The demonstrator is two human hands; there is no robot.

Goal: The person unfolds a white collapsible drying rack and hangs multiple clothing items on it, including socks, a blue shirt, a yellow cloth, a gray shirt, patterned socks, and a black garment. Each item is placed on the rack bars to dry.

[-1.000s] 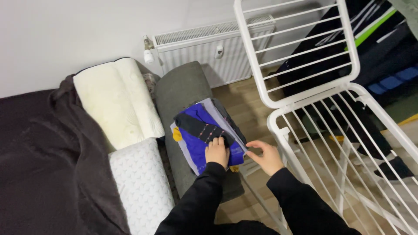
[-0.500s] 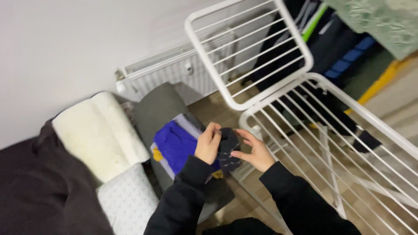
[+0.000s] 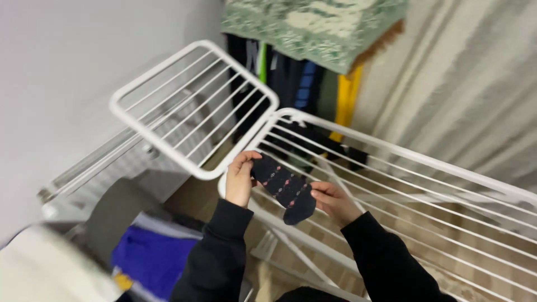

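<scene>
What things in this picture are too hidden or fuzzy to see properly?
Head view only:
- Sock: its ends are covered by the left hand and right hand.
- Blue cloth: blurred, partly behind the left sleeve.
- Hanging clothes: tops hidden under the green patterned cloth.
- Drying rack: cut off by the right edge.

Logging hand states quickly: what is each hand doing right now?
Left hand: closed, pinching one end of the dark patterned sock.
Right hand: closed, fingers gripping the sock's other end.

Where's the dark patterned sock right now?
In the head view's centre, the dark patterned sock is stretched between the left hand and right hand, above the white wire drying rack.
</scene>
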